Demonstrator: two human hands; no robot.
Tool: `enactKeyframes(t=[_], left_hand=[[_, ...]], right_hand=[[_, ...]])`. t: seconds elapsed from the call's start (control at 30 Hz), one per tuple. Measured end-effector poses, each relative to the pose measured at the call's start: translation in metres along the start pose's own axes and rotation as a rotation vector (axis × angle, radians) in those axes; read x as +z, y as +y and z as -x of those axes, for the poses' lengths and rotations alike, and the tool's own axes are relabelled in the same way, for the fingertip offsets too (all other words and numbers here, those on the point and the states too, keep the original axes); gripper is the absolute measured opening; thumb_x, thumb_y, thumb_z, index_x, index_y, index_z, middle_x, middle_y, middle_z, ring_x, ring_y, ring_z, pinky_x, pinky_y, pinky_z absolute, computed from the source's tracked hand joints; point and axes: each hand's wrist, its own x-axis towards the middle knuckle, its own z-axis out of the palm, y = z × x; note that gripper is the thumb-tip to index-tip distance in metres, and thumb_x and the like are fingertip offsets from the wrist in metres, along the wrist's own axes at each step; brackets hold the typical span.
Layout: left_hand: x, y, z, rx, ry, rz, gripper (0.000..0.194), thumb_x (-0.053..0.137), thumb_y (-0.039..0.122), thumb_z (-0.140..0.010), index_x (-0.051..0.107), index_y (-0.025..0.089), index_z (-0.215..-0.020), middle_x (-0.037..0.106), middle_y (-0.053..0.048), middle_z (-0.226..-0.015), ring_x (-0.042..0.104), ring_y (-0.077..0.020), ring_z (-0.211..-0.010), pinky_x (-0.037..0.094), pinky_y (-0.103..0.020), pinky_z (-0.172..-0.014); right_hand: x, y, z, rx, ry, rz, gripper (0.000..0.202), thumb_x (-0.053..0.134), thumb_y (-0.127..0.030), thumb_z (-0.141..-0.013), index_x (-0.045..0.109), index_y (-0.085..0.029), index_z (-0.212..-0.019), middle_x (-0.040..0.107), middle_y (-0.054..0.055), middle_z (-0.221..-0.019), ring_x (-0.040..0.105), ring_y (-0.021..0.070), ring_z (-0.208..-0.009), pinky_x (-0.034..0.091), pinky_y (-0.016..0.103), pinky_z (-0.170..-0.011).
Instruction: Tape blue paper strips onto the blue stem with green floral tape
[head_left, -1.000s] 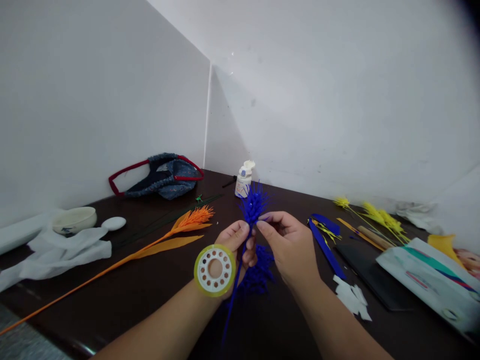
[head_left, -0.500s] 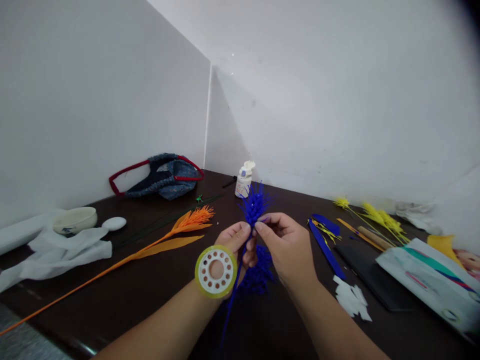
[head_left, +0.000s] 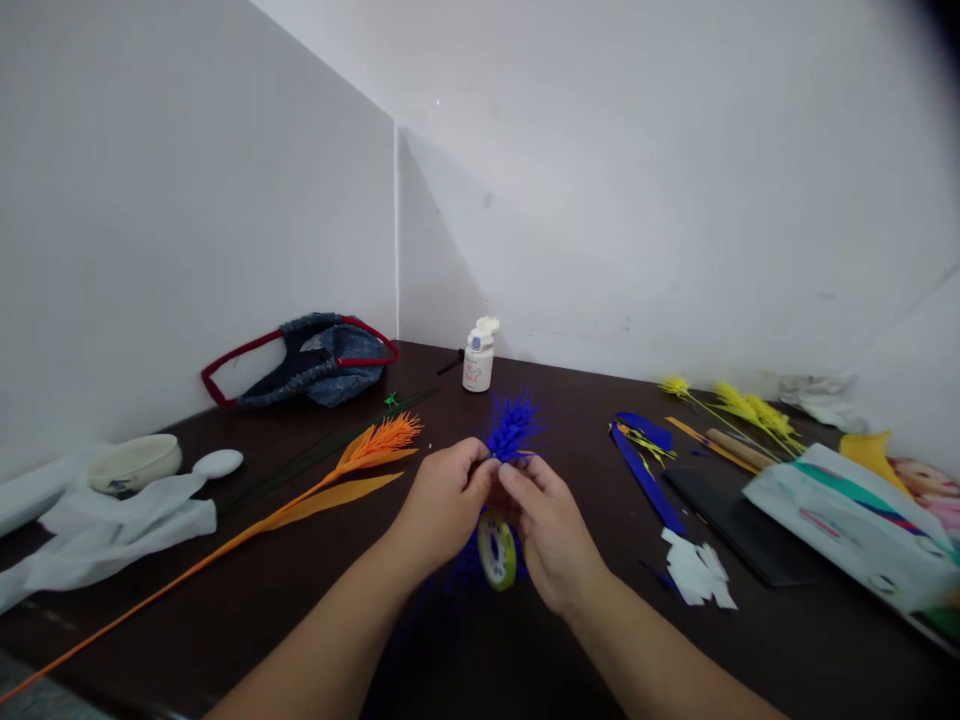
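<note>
A blue paper flower (head_left: 511,427) with a spiky fringed head points away from me above the dark table (head_left: 247,590). My left hand (head_left: 444,500) pinches it just below the head. My right hand (head_left: 546,525) meets the left at the same spot, fingers closed on the stem. A roll of clear tape (head_left: 496,550) with a yellow-green rim hangs edge-on between my two hands; which hand carries it I cannot tell. More blue fringe shows under my hands, mostly hidden.
An orange paper flower (head_left: 315,490) lies at left, with a white cloth (head_left: 105,525), bowl (head_left: 133,462) and blue bag (head_left: 319,358) behind. A glue bottle (head_left: 477,357) stands at the back. Blue strips (head_left: 645,465), yellow flowers (head_left: 739,405), white scraps (head_left: 697,572) and a plastic packet (head_left: 847,520) lie right.
Both hands have lowered the blue flower toward the table. The tape roll, face-on by my left wrist before, now hangs edge-on between my hands. The view shifted slightly.
</note>
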Motion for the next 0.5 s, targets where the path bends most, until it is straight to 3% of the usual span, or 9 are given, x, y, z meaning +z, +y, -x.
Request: enactKeyframes(t=[0.07,0.2,0.37,0.5], left_hand=[[-0.001,0.0,-0.001,0.021,-0.031,-0.076,0.022,0.047,0.025,-0.079,0.045,0.018,-0.058,0.047,0.003,-0.053,0.042,-0.0118,-0.053,0.029,-0.023,-0.05],[0.001,-0.001,-0.002,-0.021,-0.127,-0.021,0.023,0.044,0.029,-0.081,0.046,0.019,-0.06,0.048,0.004,-0.05,0.045,-0.0121,-0.05,0.031,-0.023,-0.049],[0.002,-0.003,-0.001,-0.073,-0.169,0.015,0.022,0.046,0.03,-0.08,0.045,0.019,-0.061,0.046,0.005,-0.047,0.043,-0.0109,-0.045,0.03,-0.022,-0.046],[0.004,-0.006,-0.001,-0.119,-0.193,0.054,0.022,0.046,0.032,-0.081,0.044,0.02,-0.062,0.044,0.006,-0.046,0.042,-0.01,-0.042,0.03,-0.022,-0.044]], right_hand=[[-0.005,0.003,0.004,0.04,0.006,0.001,0.022,0.071,-0.026,-0.067,0.059,-0.018,-0.084,0.063,0.0,-0.072,0.059,0.0148,-0.071,0.044,0.031,-0.075],[-0.015,0.002,0.007,0.076,-0.006,0.08,0.013,0.068,-0.026,-0.07,0.059,-0.016,-0.072,0.059,-0.002,-0.057,0.055,0.0129,-0.06,0.041,0.027,-0.065],[-0.016,0.0,0.007,0.075,-0.078,0.092,0.015,0.07,-0.024,-0.067,0.058,-0.016,-0.07,0.062,0.0,-0.063,0.056,0.0122,-0.062,0.042,0.026,-0.064],[-0.017,0.001,0.003,0.075,-0.006,0.13,0.021,0.073,-0.024,-0.062,0.057,-0.017,-0.074,0.059,-0.003,-0.061,0.054,0.0108,-0.054,0.042,0.025,-0.054]])
